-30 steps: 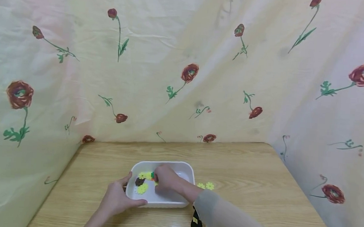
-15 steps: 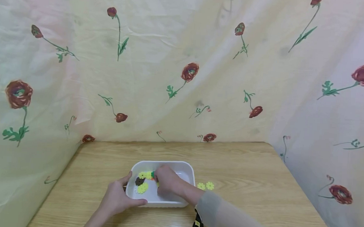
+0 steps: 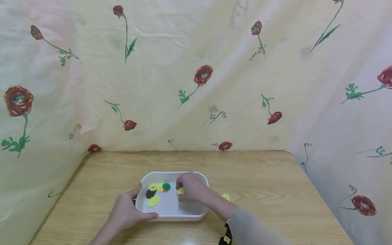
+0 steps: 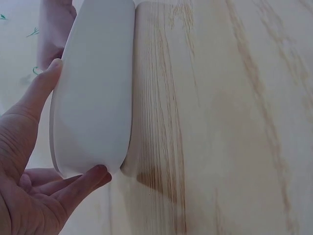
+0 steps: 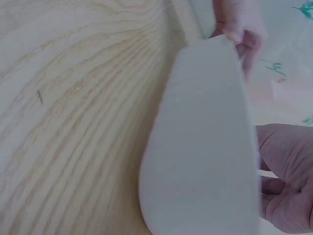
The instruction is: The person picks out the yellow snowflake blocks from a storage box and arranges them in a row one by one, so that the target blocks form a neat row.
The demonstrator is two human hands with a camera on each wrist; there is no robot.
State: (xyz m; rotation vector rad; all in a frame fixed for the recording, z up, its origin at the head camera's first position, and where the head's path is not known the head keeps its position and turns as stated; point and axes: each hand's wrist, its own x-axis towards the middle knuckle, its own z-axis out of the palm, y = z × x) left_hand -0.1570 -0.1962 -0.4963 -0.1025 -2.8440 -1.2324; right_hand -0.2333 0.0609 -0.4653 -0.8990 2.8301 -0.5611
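Observation:
My left hand [image 3: 125,207] grips the left end of a white plastic tray [image 3: 169,207], its thumb along the front rim. In the left wrist view, this hand's thumb and fingers [image 4: 88,181] span the tray's end. Inside the tray, my right hand [image 3: 194,189] pinches a yellow flower-shaped disc [image 3: 180,191], partly hidden by the fingers. Toward the tray's left side lie several flower-shaped discs: yellow ones [image 3: 153,201], a dark brown one [image 3: 150,194] and a green one [image 3: 166,187] over a bit of orange-red. In the right wrist view, the tray wall hides the fingertips.
Just right of the tray, a yellow flower-shaped disc [image 3: 226,196] lies on the wooden table [image 3: 266,185], partly behind the right forearm. A black wrist device [image 3: 225,241] hangs under the right sleeve. Flower-printed cloth [image 3: 158,80] encloses the table's back and sides.
My right hand has shifted right within the tray, carrying the yellow disc away from the others. The green disc now shows fully. My left hand keeps its grip on the tray.

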